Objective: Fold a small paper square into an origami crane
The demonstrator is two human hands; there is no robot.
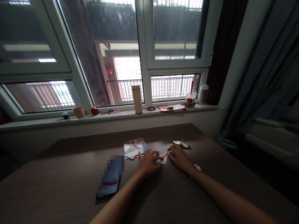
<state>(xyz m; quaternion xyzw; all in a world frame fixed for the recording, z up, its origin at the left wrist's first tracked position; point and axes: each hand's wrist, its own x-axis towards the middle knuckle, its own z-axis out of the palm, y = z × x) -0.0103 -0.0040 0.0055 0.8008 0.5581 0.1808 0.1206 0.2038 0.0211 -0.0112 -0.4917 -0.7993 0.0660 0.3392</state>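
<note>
A small folded piece of paper (pixel 164 159), white with a red edge, lies on the brown table between my hands. My left hand (pixel 149 163) holds its left side with thumb and index finger, the other fingers spread over the table. On the opposite side, my right hand (pixel 179 158) has bent fingers gripping the paper's right edge; its fingertips are partly hidden. Just beyond the right hand rests a folded paper crane (pixel 181 143). Printed paper sheets (pixel 140 143) with a white folded piece (pixel 132 152) on top lie by my left fingertips.
A phone (pixel 112 177) with a blurred screen lies left of my left forearm. Along the windowsill (pixel 116 116) stand a beige bottle (pixel 137 99), a paper cup (pixel 79 112), a drink cup with a red straw (pixel 191 96), and red papers with scissors (pixel 170 108).
</note>
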